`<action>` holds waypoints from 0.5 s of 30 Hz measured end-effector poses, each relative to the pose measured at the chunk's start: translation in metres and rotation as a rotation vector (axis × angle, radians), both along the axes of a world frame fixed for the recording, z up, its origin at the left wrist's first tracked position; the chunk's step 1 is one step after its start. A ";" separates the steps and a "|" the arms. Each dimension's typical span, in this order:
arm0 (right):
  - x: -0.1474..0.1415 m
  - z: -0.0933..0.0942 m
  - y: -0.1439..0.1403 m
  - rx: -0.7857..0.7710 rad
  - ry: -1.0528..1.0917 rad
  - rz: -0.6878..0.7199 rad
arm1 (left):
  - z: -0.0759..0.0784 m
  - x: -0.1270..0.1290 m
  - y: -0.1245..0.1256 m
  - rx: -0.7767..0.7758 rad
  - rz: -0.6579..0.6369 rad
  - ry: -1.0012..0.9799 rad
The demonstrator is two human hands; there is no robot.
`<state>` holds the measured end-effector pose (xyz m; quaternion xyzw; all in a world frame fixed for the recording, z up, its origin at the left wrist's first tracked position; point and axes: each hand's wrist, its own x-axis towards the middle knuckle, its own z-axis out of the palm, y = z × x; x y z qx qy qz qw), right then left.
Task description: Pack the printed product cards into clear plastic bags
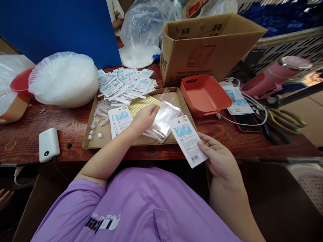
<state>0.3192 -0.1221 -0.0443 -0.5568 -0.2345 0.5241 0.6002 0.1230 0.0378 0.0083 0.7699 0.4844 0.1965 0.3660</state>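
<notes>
My right hand holds a white printed card with blue pictures, thumb on its face, tilted over the tray's front edge. My left hand is closed in a pinch above a stack of clear plastic bags; whatever its fingertips grip is hidden. These bags lie in a shallow cardboard tray, beside a yellow patterned sheet. Another printed card lies left of my left wrist. Small clear-white plastic pieces are scattered in the tray's left end.
Packed cards are heaped behind the tray. An orange basin and an open carton stand at the right rear. Further right are a pink tumbler, pliers and a phone. A white power bank lies left.
</notes>
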 end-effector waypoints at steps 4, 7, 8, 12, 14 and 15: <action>-0.023 0.008 -0.003 -0.030 0.099 0.311 | 0.007 -0.014 -0.019 -0.526 0.138 -0.697; -0.037 0.010 0.000 -0.053 0.124 0.453 | 0.012 -0.025 -0.029 -0.735 0.213 -0.927; -0.040 0.010 0.002 -0.057 0.131 0.469 | 0.014 -0.029 -0.032 -0.770 0.231 -0.974; -0.045 0.015 0.008 -0.071 0.152 0.487 | 0.017 -0.041 -0.039 -0.845 0.291 -1.079; -0.047 0.018 0.011 -0.085 0.150 0.480 | 0.019 -0.045 -0.042 -0.861 0.325 -1.110; -0.049 0.019 0.012 -0.089 0.147 0.469 | 0.019 -0.046 -0.044 -0.869 0.339 -1.119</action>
